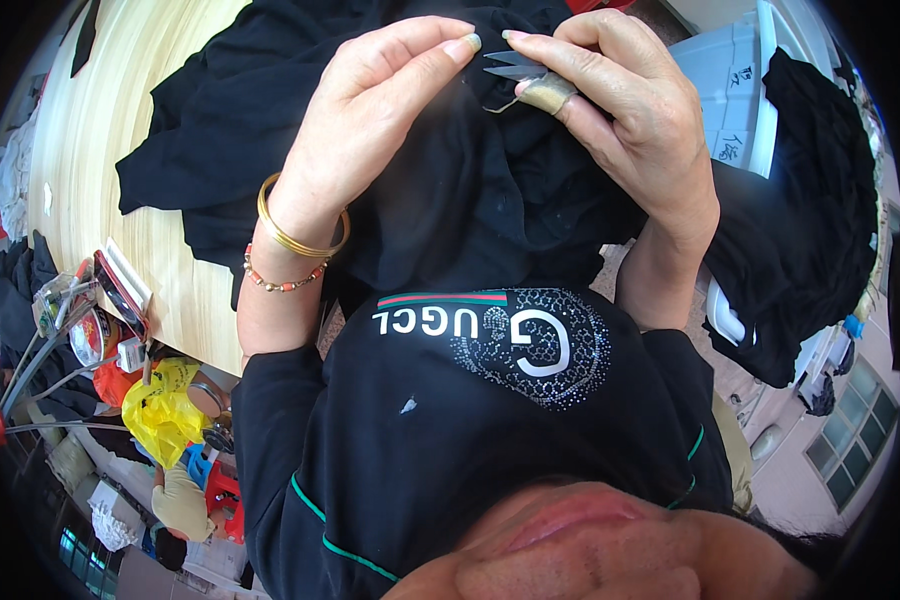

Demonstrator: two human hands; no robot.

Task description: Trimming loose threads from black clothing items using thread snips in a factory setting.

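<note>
Small metal thread snips (515,66) sit in my right hand (640,115), their pointed blades parted and directed left. A tan wrap covers part of a digit on that hand, with a thin strand trailing from it. Facing the blades, my left hand (370,95) is closed in a pinch, thumb tip against fingertip. Whatever lies in that pinch is too small to make out. Gold and beaded bracelets ring the left wrist. Beneath both hands a heap of black cloth (440,190) spreads in folds over the table and toward my lap.
The pale wooden table (90,150) extends to the left. A light plastic bin (767,95) stands at right, with more black cloth (815,230) hanging beside it. At lower left are a yellow plastic bag (165,410), a clutter of small items and another person (182,505).
</note>
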